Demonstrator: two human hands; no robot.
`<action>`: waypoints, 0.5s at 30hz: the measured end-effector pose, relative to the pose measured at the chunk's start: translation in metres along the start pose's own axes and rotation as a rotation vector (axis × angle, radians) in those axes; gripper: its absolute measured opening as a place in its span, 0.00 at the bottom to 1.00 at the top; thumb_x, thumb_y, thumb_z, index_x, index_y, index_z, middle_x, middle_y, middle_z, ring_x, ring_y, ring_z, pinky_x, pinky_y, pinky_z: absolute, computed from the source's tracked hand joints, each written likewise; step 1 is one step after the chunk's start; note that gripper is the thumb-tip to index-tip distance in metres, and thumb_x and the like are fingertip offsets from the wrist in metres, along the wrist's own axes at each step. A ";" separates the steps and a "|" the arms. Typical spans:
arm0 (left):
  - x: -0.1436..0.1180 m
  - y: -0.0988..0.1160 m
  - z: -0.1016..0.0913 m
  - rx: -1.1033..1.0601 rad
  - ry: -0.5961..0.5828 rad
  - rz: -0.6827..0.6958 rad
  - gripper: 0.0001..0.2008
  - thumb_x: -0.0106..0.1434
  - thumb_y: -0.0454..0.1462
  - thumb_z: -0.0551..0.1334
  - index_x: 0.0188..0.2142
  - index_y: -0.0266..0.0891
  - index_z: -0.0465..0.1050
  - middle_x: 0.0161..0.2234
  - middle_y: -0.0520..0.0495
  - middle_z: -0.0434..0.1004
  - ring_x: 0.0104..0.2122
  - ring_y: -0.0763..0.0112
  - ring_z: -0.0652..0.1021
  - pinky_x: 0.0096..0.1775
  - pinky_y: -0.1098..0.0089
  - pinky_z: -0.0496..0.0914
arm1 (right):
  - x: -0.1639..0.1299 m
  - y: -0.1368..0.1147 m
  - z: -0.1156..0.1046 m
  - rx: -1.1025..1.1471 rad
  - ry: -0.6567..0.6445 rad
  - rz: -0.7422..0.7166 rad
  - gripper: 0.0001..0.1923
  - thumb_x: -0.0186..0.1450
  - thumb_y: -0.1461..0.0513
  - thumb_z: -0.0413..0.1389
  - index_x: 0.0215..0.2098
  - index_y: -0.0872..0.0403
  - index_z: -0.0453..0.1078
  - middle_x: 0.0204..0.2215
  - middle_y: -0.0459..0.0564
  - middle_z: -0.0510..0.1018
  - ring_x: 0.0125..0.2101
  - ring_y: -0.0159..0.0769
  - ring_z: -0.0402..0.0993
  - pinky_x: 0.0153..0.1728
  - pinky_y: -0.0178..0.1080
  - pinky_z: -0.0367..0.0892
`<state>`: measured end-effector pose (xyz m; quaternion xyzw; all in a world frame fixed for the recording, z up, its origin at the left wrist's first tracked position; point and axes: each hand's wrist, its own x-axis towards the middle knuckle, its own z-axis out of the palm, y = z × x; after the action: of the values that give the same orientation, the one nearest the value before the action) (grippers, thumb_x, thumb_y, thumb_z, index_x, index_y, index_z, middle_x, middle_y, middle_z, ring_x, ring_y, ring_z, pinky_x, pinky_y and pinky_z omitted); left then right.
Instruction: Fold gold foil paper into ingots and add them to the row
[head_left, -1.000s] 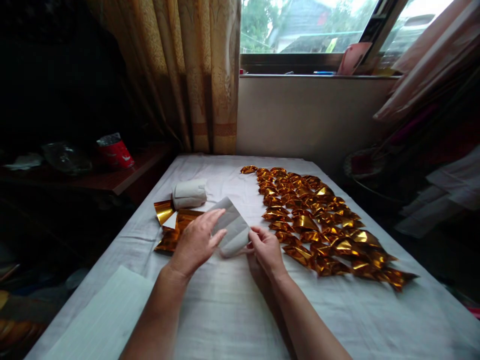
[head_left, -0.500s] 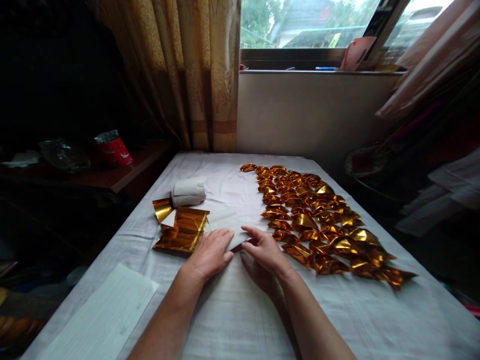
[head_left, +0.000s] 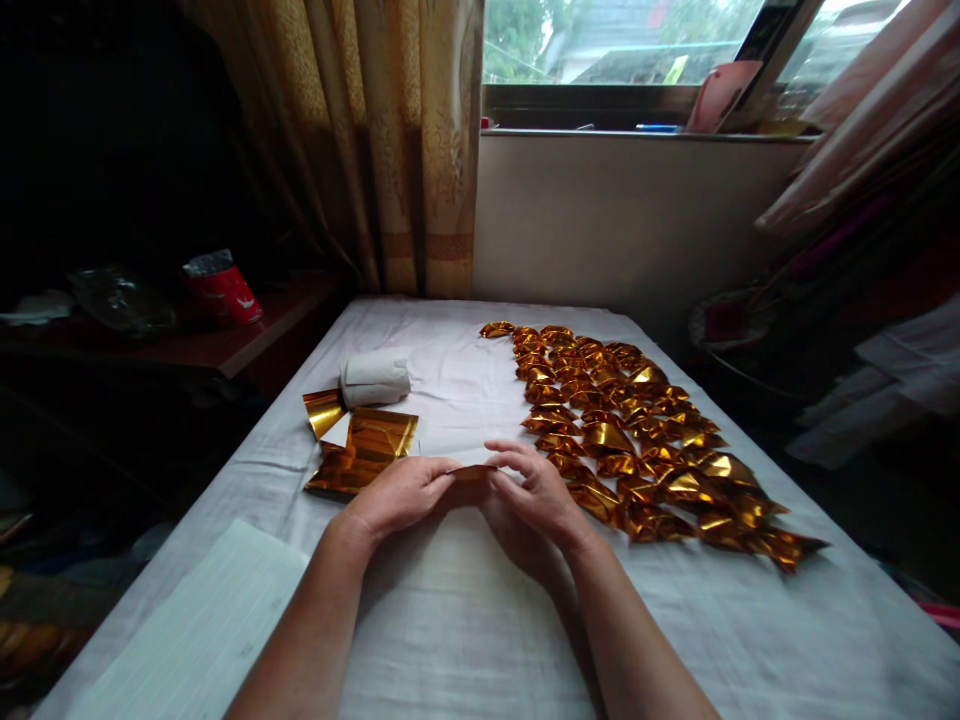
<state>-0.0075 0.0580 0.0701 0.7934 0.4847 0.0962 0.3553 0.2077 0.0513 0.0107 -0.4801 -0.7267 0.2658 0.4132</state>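
A sheet of gold-foil paper [head_left: 452,446] lies in front of me with its white side up; a strip of its near edge is raised and shows brownish gold. My left hand [head_left: 405,490] pinches the left part of that edge between thumb and fingers. At the right part, my right hand [head_left: 534,492] pinches it too, its index finger stretched over the top. Just left of my left hand lie flat gold foil sheets [head_left: 375,437], one corner turned up to white. Folded gold foil pieces [head_left: 609,437] stand in rows to the right of my right hand.
The table [head_left: 450,640] is covered by a white cloth. A white paper roll [head_left: 375,376] lies behind the foil sheets, and a pale lined sheet [head_left: 202,620] at the near left. A red container [head_left: 225,290] stands on a side table. Curtain and wall close off the back.
The near edge of the paper has come up off the cloth. My left hand has gone from lying flat on the sheet to pinching its edge; my right fingers have closed on it.
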 end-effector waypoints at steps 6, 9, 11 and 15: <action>0.002 -0.001 0.000 0.004 0.068 -0.038 0.19 0.66 0.38 0.54 0.54 0.46 0.74 0.54 0.53 0.77 0.53 0.66 0.76 0.54 0.71 0.68 | -0.001 -0.002 0.014 -0.030 0.006 0.140 0.12 0.66 0.58 0.49 0.35 0.51 0.75 0.27 0.46 0.80 0.29 0.35 0.76 0.33 0.34 0.68; 0.006 -0.006 0.002 0.084 0.179 -0.151 0.25 0.63 0.38 0.59 0.61 0.42 0.67 0.57 0.47 0.74 0.55 0.63 0.75 0.56 0.69 0.66 | -0.002 0.002 0.025 -0.110 0.127 0.167 0.13 0.66 0.57 0.49 0.34 0.50 0.75 0.28 0.46 0.80 0.28 0.35 0.75 0.32 0.34 0.66; 0.007 -0.007 0.002 0.118 0.248 -0.157 0.27 0.63 0.37 0.60 0.62 0.40 0.64 0.57 0.44 0.74 0.54 0.63 0.76 0.57 0.67 0.67 | -0.002 0.004 0.031 -0.147 0.188 0.179 0.14 0.67 0.56 0.49 0.34 0.50 0.75 0.28 0.46 0.80 0.28 0.35 0.75 0.32 0.33 0.65; 0.008 -0.003 0.003 0.174 0.470 -0.031 0.22 0.63 0.34 0.60 0.57 0.39 0.69 0.59 0.44 0.71 0.57 0.64 0.72 0.60 0.66 0.63 | 0.003 0.004 0.038 -0.263 0.213 0.230 0.15 0.68 0.54 0.48 0.34 0.49 0.75 0.25 0.46 0.80 0.26 0.35 0.74 0.29 0.33 0.61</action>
<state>-0.0038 0.0642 0.0644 0.7691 0.5728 0.2308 0.1647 0.1768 0.0556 -0.0107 -0.6353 -0.6476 0.1618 0.3883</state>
